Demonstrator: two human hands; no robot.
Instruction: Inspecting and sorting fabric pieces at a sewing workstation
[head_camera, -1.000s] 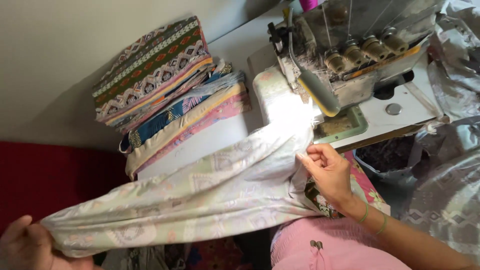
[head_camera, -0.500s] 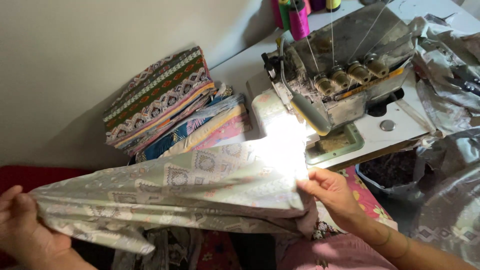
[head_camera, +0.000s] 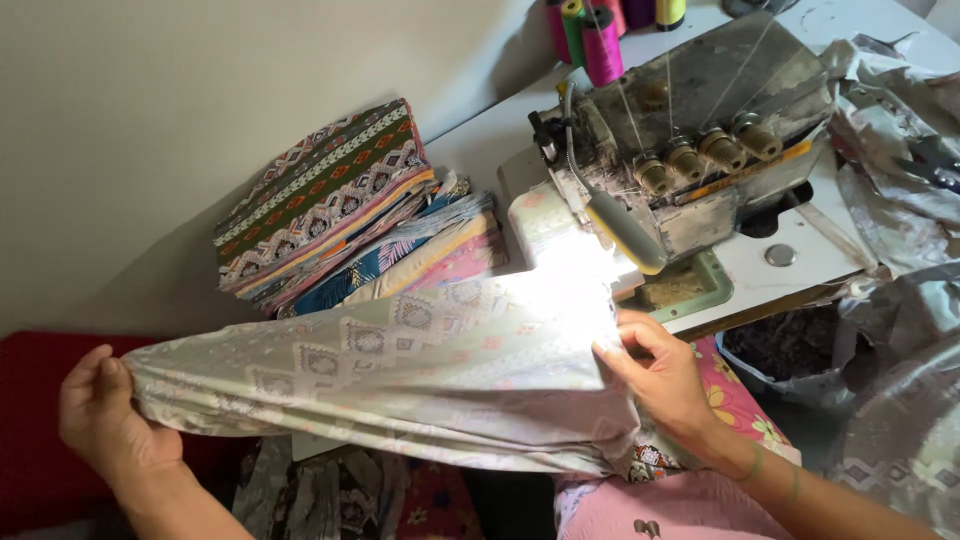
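Observation:
A pale grey-green patterned cloth (head_camera: 400, 360) is stretched flat between my two hands in front of a worn grey sewing machine (head_camera: 690, 150). My left hand (head_camera: 105, 420) pinches the cloth's left end at the lower left. At the right end my right hand (head_camera: 660, 375) grips the cloth just below the machine's lit needle area (head_camera: 570, 265). The cloth's lower edge hangs down over my lap.
A stack of folded patterned fabrics (head_camera: 350, 215) lies on the white table (head_camera: 480, 140) left of the machine. Thread cones (head_camera: 600, 35) stand behind it. Silvery cloth (head_camera: 900, 150) is heaped at the right, with a dark bin (head_camera: 780, 350) below.
Both hands have spread the cloth wider and flatter and raised it; my left hand moved up into view, and my right hand shifted slightly toward the machine.

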